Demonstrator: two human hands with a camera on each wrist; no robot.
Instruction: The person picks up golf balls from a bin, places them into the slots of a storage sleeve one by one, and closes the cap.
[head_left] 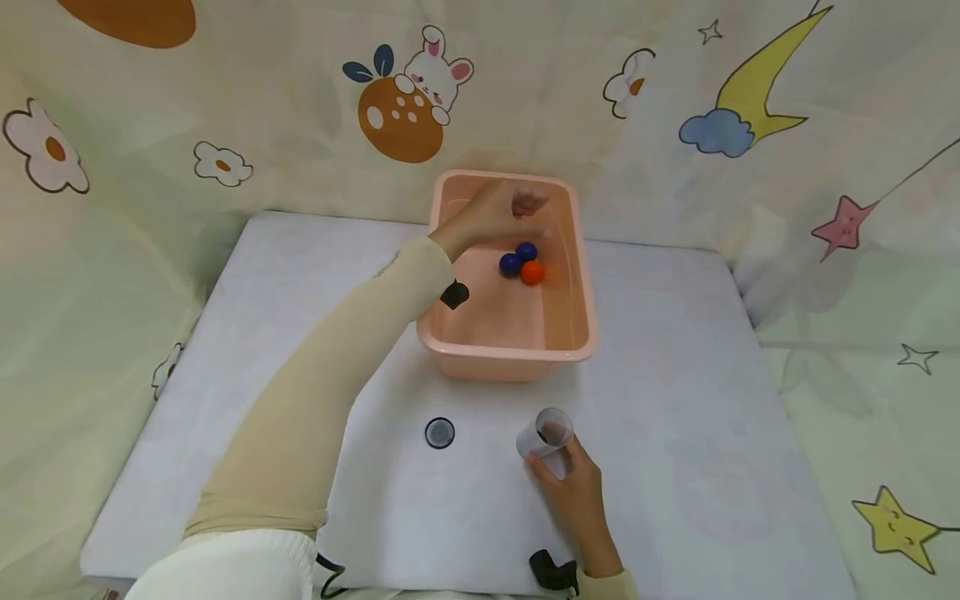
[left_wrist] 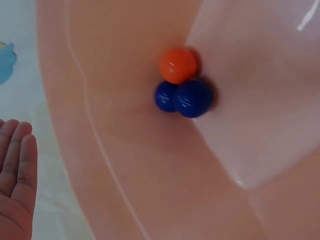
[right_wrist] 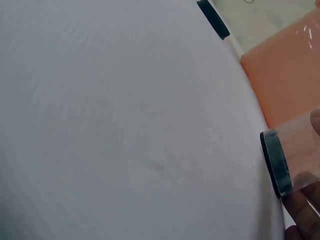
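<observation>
Your left hand (head_left: 491,215) hovers over the far end of the pink plastic tub (head_left: 581,333), fingers relaxed and straight in the left wrist view, holding nothing. Below it, three small balls huddle against the tub's right wall: one orange ball (head_left: 532,272) and two blue balls (head_left: 517,258), all touching each other. Your right hand (head_left: 573,492) is curled round a small clear cup (head_left: 545,433), tipped on its side with the mouth toward 11 o'clock, near the table's front edge at about 6 o'clock from the tub. A dark round lid (head_left: 439,433) lies flat on the white table (head_left: 675,433) just to the cup's 9 o'clock. The likeliest trouble is with the balls: they are smooth and packed together, so if you pinch one, the neighbours may roll off along the tub floor. Your left forearm crosses the tub's near-left rim, and a careless lift could nudge the light tub. The tilted cup would let anything dropped in roll straight out, and your right wrist sits close to the table edge.
</observation>
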